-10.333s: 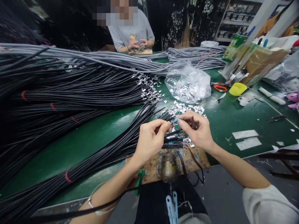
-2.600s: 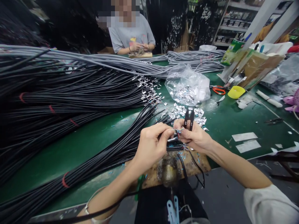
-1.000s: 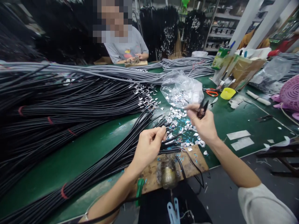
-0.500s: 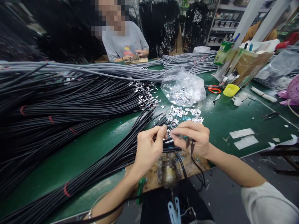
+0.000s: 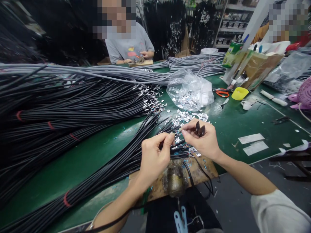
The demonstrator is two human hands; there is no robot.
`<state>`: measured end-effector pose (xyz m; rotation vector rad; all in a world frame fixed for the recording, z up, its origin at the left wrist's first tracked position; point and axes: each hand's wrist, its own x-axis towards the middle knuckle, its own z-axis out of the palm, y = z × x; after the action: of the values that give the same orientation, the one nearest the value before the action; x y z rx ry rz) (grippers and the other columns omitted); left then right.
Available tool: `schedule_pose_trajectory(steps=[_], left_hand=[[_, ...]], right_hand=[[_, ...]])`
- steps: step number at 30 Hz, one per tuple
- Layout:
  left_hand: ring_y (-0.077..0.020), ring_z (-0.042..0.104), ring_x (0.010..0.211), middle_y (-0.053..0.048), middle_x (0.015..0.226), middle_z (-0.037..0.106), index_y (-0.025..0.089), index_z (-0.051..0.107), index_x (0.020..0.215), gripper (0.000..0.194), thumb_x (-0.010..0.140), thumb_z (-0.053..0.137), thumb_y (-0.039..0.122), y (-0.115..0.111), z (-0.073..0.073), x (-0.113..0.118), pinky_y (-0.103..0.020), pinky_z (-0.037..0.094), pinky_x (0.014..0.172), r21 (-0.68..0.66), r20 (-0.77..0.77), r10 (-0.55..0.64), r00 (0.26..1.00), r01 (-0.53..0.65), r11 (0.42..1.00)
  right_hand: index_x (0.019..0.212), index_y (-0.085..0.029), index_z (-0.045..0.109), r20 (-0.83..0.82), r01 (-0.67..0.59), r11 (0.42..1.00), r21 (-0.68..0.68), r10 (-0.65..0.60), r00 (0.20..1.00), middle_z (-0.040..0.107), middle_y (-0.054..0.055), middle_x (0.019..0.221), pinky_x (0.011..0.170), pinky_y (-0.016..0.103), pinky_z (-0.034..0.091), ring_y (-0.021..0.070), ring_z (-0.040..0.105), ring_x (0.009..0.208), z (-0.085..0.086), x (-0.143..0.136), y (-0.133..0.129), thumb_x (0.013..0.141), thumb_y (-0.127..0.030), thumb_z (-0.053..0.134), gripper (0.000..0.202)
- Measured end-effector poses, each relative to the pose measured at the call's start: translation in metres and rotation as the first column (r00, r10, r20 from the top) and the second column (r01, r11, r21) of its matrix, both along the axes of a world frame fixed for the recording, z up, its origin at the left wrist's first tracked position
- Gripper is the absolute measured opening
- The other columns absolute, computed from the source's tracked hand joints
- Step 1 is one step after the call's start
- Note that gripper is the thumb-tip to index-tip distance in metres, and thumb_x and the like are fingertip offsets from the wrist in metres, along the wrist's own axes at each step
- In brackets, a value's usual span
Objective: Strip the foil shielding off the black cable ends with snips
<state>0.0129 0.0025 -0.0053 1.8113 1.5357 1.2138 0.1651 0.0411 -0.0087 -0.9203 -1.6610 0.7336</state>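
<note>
My left hand [image 5: 156, 155] is closed in a pinch around the end of a black cable, whose length runs back below my forearm. Just to its right, my right hand [image 5: 202, 137] pinches thin wires at that cable end and also keeps a small dark cutter [image 5: 200, 129] in its palm, jaws pointing up. Under the hands is a stained wooden board [image 5: 155, 186] with a round metal and glass-like fixture [image 5: 175, 183] on it. Bits of silver foil [image 5: 181, 117] and blue clippings lie behind the hands. A bundle of black cables [image 5: 116, 161] passes to the left.
More black cables [image 5: 85, 110] and grey cables [image 5: 102, 72] cover the left and back. A clear plastic bag [image 5: 189, 92], orange-handled scissors [image 5: 221, 93], a yellow ring [image 5: 240, 94] and white strips [image 5: 251, 138] lie on the green table [image 5: 85, 165]. Across it sits a person [image 5: 130, 45].
My right hand has turned and moved slightly up and right from my left fingertips, so the cutter's jaws now point up. My left hand has barely moved.
</note>
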Motion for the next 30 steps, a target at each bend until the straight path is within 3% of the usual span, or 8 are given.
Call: schedule_pose_trajectory(steps=[4, 7, 10, 13, 17, 22, 26, 30], left_hand=[[-0.0067, 0.028, 0.043, 0.005, 0.047, 0.039, 0.015, 0.054, 0.058, 0.039, 0.090, 0.045, 0.035, 0.000, -0.002, 0.001, -0.023, 0.022, 0.044, -0.026, 0.018, 0.026, 0.999, -0.026, 0.999], [-0.0066, 0.027, 0.042, 0.005, 0.047, 0.036, 0.015, 0.053, 0.057, 0.040, 0.090, 0.045, 0.037, -0.001, -0.003, 0.000, -0.024, 0.021, 0.043, -0.043, 0.031, 0.049, 0.998, -0.048, 0.998], [-0.0068, 0.028, 0.043, 0.004, 0.047, 0.037, 0.015, 0.054, 0.058, 0.040, 0.089, 0.046, 0.038, -0.001, -0.002, 0.000, -0.024, 0.021, 0.043, -0.053, 0.046, 0.059, 0.997, -0.056, 0.997], [-0.0071, 0.031, 0.046, 0.004, 0.049, 0.040, 0.015, 0.055, 0.058, 0.039, 0.089, 0.047, 0.038, -0.001, 0.000, 0.000, -0.023, 0.024, 0.044, -0.050, 0.100, 0.048, 0.994, -0.043, 0.998], [-0.0073, 0.036, 0.046, 0.002, 0.052, 0.047, 0.014, 0.059, 0.062, 0.036, 0.088, 0.049, 0.038, 0.000, 0.001, -0.001, -0.021, 0.028, 0.045, -0.060, 0.186, 0.024, 0.982, -0.013, 0.998], [-0.0091, 0.047, 0.052, -0.001, 0.061, 0.059, 0.013, 0.065, 0.074, 0.029, 0.086, 0.052, 0.035, 0.002, -0.002, -0.002, -0.020, 0.036, 0.048, -0.066, 0.195, -0.028, 0.980, 0.041, 0.997], [-0.0099, 0.053, 0.054, -0.002, 0.064, 0.064, 0.013, 0.068, 0.078, 0.025, 0.084, 0.054, 0.033, 0.002, -0.004, -0.002, -0.019, 0.041, 0.050, -0.074, 0.180, -0.054, 0.982, 0.068, 0.995], [-0.0111, 0.057, 0.056, -0.002, 0.065, 0.066, 0.014, 0.068, 0.074, 0.018, 0.079, 0.061, 0.030, 0.001, -0.009, 0.000, -0.020, 0.045, 0.052, -0.016, 0.169, 0.028, 0.985, -0.026, 1.000]], right_hand=[[0.071, -0.018, 0.067, 0.022, 0.074, 0.984, 0.161, -0.079, 0.997, 0.056, -0.002, 0.061, 0.040, 0.022, 0.033, 0.0054, 0.038, 0.043, -0.005, -0.004, -0.001, 0.071, -0.013, 0.063, 0.007], [0.085, -0.022, 0.070, 0.072, 0.113, 0.875, 0.471, -0.166, 0.984, 0.065, 0.001, 0.068, 0.047, 0.024, 0.044, 0.0099, 0.053, 0.052, -0.015, -0.003, -0.002, 0.073, -0.011, 0.063, 0.017], [0.100, -0.024, 0.069, 0.151, 0.004, 0.775, 0.631, -0.129, 0.980, 0.070, 0.003, 0.077, 0.055, 0.027, 0.051, 0.0127, 0.061, 0.062, -0.023, -0.001, -0.003, 0.076, -0.012, 0.063, 0.028], [0.093, -0.021, 0.070, 0.159, -0.042, 0.823, 0.567, -0.059, 0.985, 0.070, 0.003, 0.076, 0.053, 0.025, 0.050, 0.0119, 0.061, 0.061, -0.018, -0.002, -0.005, 0.076, -0.012, 0.064, 0.021], [0.072, -0.019, 0.071, 0.040, 0.092, 0.951, 0.294, -0.109, 0.993, 0.064, 0.001, 0.063, 0.045, 0.023, 0.042, 0.0092, 0.052, 0.050, -0.004, -0.004, -0.006, 0.076, -0.018, 0.064, 0.008], [0.085, -0.018, 0.073, 0.060, -0.039, 0.999, 0.028, 0.038, 0.997, 0.064, 0.001, 0.066, 0.046, 0.023, 0.040, 0.0092, 0.050, 0.052, -0.002, -0.005, -0.001, 0.077, -0.028, 0.064, 0.016], [0.076, -0.017, 0.071, 0.078, -0.026, 0.992, 0.127, 0.017, 0.997, 0.063, 0.001, 0.062, 0.048, 0.024, 0.042, 0.0099, 0.053, 0.052, -0.005, -0.004, 0.000, 0.079, -0.021, 0.060, 0.012], [0.078, -0.019, 0.069, 0.114, 0.008, 0.937, 0.349, -0.051, 0.992, 0.066, 0.002, 0.068, 0.048, 0.023, 0.044, 0.0104, 0.056, 0.054, -0.008, -0.001, 0.000, 0.075, -0.014, 0.061, 0.010]])
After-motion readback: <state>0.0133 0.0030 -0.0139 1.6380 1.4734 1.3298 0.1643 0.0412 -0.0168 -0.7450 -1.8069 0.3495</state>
